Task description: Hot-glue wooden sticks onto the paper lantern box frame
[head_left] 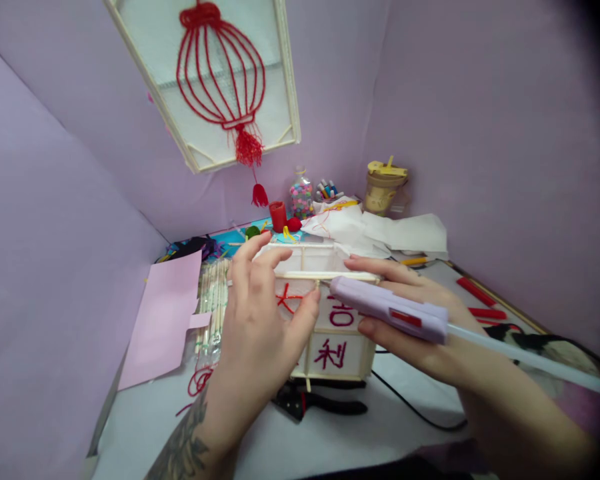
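Observation:
Near the middle of the table stands a white, box-shaped lantern [347, 350] with pale stick framing and red and purple yarn characters on its panels. My left hand [260, 307] grips its left side, fingers raised over the top and thumb at the front upright stick. A lilac hot glue gun [380, 307] is held in my right hand [450, 360], its nozzle pointing left at the joint below the box's top edge. From the gun's rear a long translucent glue stick [525, 360] sticks out. Fingers of the right hand also reach the lantern's right corner.
Black-handled pliers [325, 405] lie below the lantern. Pink card [163, 320] and bagged sticks [213, 300] are at left. Behind are a red yarn spool [278, 217], a bead bottle [301, 193] and white paper [405, 232]. A framed yarn lantern picture [275, 87] hangs above.

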Demonstrator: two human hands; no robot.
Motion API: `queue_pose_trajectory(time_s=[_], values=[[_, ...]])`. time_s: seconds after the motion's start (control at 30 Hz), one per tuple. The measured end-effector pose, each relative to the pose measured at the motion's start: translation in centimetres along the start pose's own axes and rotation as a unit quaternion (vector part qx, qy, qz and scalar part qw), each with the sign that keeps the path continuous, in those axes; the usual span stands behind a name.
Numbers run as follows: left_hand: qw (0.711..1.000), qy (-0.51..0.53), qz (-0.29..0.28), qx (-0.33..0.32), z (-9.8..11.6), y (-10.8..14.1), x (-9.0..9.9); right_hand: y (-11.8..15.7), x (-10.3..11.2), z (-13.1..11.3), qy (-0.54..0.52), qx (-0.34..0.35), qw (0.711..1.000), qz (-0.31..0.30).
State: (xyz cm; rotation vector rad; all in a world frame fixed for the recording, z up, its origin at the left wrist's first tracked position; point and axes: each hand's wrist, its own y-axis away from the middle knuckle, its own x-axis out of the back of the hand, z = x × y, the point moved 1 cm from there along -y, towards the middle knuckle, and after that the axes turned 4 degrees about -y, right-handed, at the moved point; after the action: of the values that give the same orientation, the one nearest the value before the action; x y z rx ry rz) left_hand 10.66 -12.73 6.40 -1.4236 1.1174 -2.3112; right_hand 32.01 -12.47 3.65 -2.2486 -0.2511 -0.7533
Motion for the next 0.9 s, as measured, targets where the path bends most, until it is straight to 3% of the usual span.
queue_pose_trajectory(time_s=[0.9], values=[[0.998, 0.002, -0.023, 0.050, 0.26, -0.06, 0.08, -0.49, 0.02, -0.52, -0.015, 0.009, 1.000, 0.018]])
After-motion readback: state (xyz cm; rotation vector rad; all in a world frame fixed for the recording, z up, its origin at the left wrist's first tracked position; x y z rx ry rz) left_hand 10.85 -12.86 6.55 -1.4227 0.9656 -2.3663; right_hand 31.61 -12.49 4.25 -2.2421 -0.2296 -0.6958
